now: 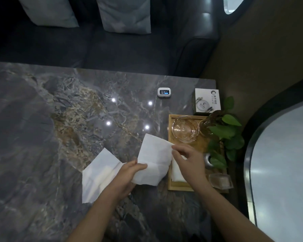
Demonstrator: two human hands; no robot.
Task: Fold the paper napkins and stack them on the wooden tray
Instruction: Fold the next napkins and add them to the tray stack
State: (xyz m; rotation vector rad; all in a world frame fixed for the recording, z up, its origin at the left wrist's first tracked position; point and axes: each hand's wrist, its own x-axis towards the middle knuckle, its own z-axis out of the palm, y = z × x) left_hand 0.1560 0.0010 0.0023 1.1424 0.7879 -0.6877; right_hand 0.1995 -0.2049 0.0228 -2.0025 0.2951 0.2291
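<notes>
Both forearms enter from bottom centre. Left hand [128, 173] pinches the lower left edge of the napkin [153, 160], thumb on top; right hand [188, 158] pinches its upper right corner with fingertips. Napkin is held up, centre-right of frame, overlapping the tray's [179, 187] left edge. More napkins [98, 173] lie flat lower centre; a folded stack [177, 172] sits on the tray under the right hand. Judgement: mid-fold. Best to line corners up, crease flat, and keep clear of the glass bowl [185, 128].
</notes>
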